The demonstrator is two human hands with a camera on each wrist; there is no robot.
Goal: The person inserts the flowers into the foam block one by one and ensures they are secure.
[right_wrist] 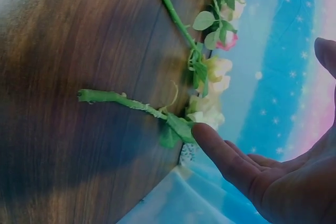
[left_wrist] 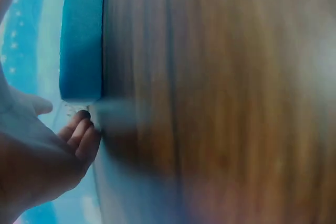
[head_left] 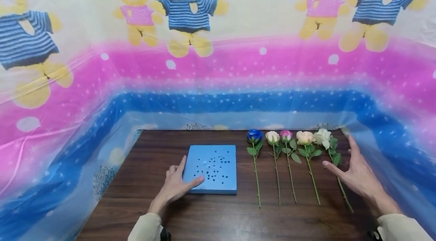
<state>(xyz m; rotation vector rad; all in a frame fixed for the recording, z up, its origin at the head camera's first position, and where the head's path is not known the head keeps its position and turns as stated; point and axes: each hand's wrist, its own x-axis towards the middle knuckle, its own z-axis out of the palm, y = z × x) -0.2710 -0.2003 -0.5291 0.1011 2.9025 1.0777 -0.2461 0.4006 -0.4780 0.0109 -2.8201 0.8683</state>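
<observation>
A light blue foam-like block (head_left: 212, 157), dotted with many small holes, lies flat on the table. My left hand (head_left: 175, 182) is at its left side, thumb over the front-left part of the top and the other fingers along the left edge. In the left wrist view the fingers (left_wrist: 86, 135) are by the block's end; contact is unclear. At the right, my right hand (head_left: 359, 174) spreads its thumb and fingers above a white rose (head_left: 322, 137) with a green stem. The right wrist view shows a fingertip (right_wrist: 202, 132) beside that rose's leaf, with nothing held.
Left of the white rose lie a blue rose (head_left: 254, 135), a cream rose (head_left: 272, 137), a pink rose (head_left: 286, 135) and a peach rose (head_left: 305, 137), stems toward me. The dark wooden table (head_left: 136, 180) is bordered by a patterned cloth (head_left: 238, 101) at its back and sides.
</observation>
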